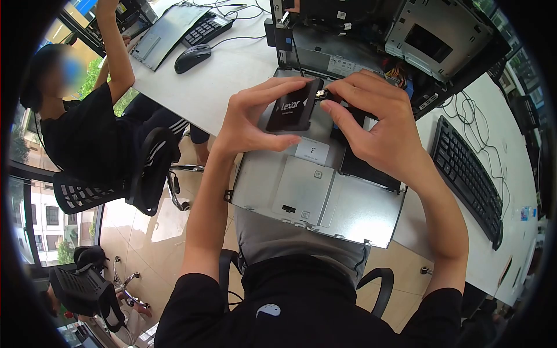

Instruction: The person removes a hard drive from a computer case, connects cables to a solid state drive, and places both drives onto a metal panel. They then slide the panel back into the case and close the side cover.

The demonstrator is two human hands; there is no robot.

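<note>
A flat black Lexar solid-state drive (288, 115) is gripped along its edges by my left hand (246, 119), thumb below and fingers above. My right hand (380, 119) pinches a small metal-ended connector (321, 94) between thumb and forefinger, right at the drive's upper right edge. Beneath both hands lies a grey metal computer side panel (365, 211), reaching over the front edge of the desk. It carries a white label marked 3 (313, 151). Dark parts on the panel are partly hidden under my right hand.
Behind my hands stands an opened computer case (316, 57) with a metal bracket (432, 43) and coloured wires. A black keyboard (469, 174) and loose cables lie at right. A mouse (192, 58) and second keyboard (208, 28) are at upper left. Another person (81, 124) sits at left.
</note>
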